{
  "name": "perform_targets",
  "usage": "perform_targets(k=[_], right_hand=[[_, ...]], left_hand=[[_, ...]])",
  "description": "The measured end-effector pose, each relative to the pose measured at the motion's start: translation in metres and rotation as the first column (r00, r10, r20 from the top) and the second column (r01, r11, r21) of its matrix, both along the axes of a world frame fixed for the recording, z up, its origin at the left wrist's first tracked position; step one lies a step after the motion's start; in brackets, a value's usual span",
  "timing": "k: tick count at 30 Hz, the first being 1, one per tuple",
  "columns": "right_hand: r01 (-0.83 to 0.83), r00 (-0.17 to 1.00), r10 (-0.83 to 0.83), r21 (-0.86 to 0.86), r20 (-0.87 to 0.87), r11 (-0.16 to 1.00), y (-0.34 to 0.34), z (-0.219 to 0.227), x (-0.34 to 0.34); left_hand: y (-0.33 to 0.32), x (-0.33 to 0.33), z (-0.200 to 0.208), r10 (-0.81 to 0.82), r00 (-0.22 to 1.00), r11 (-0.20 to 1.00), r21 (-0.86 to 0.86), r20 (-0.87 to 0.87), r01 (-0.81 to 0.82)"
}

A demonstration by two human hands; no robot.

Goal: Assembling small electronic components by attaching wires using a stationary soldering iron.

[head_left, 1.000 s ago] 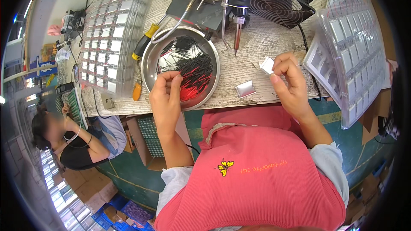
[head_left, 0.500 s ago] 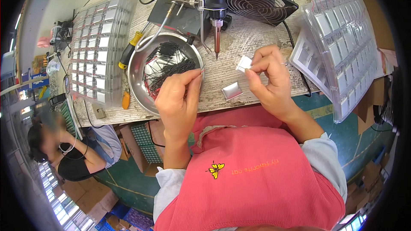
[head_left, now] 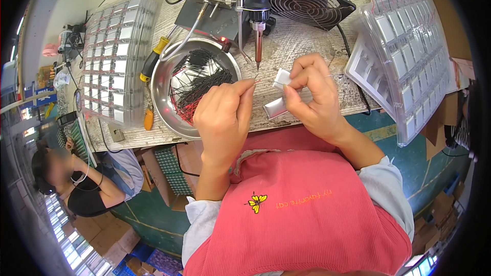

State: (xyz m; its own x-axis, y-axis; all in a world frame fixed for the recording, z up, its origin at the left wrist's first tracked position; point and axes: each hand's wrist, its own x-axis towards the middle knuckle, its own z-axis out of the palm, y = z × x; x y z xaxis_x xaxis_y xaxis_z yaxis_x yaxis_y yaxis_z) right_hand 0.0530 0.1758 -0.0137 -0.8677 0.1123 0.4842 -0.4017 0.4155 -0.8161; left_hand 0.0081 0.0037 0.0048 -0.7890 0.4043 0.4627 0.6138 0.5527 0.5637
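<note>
Head-worn fisheye view — facing down from above, close over the workbench (head_left: 319, 46).

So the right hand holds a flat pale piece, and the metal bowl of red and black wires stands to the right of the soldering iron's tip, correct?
Not quite: the head view shows the metal bowl of red and black wires left of the soldering iron's tip. The right hand does hold the flat pale piece.

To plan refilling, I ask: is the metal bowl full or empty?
Neither, partly filled: black and red wires lie in the metal bowl, and its bare wall shows beside them.
</note>
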Motion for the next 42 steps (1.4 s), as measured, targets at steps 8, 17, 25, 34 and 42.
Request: perform_targets(k=[8,17,25,34,42], right_hand=[[0.017,1.0,-0.017,-0.005,-0.02,1.0,-0.004,0.003,-0.009],[0.021,0.999,-0.021,-0.012,-0.035,1.0,-0.006,0.002,-0.018],[0.019,0.996,-0.018,0.014,-0.083,1.0,-0.006,0.004,-0.021],[0.028,0.994,-0.023,0.048,-0.108,0.998,-0.007,0.007,-0.021],[0.058,0.988,-0.043,0.098,-0.147,0.994,-0.009,0.007,-0.02]], left_hand=[[0.001,-0.002,0.003,-0.01,0.999,0.999,-0.043,-0.046,0.008],[0.002,-0.006,0.003,0.034,0.996,0.997,-0.072,-0.079,-0.04],[0.003,-0.007,0.004,0.051,0.996,0.998,-0.039,-0.076,-0.054],[0.004,-0.008,0.005,0.06,0.994,0.998,-0.03,-0.096,-0.063],[0.005,-0.009,0.004,0.053,0.992,0.998,-0.035,-0.112,-0.057]])
